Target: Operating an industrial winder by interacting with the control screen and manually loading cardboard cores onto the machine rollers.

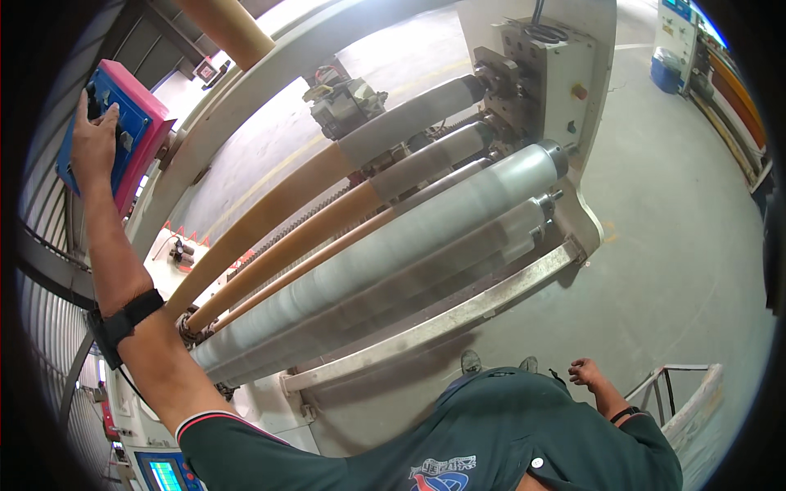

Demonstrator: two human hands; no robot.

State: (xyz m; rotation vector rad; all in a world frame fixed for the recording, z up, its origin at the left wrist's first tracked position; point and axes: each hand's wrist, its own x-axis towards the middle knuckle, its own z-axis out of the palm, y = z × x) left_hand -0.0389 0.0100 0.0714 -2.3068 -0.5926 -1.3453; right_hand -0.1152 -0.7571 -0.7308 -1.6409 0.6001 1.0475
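Note:
At the upper left, my left arm is stretched out to a blue control panel (135,114) in a pink-red housing (155,105). My left hand (95,143) rests on its face with the fingers apart, near small dark controls, holding nothing. My right hand (584,373) hangs low beside my body at the lower right. Its fingers are loosely curled and nothing shows in them. In front of me lies a machine with a long roll wrapped in whitish film (393,237). Brown tubes (295,233), partly covered by film, run behind it.
A pale metal bar (442,327) crosses in front of the rolls. The machine's side box (547,90) stands at the far right end. A white metal frame (688,401) is near my right arm. A lit screen (166,475) sits at the lower left, and a blue bin (666,70) farther off.

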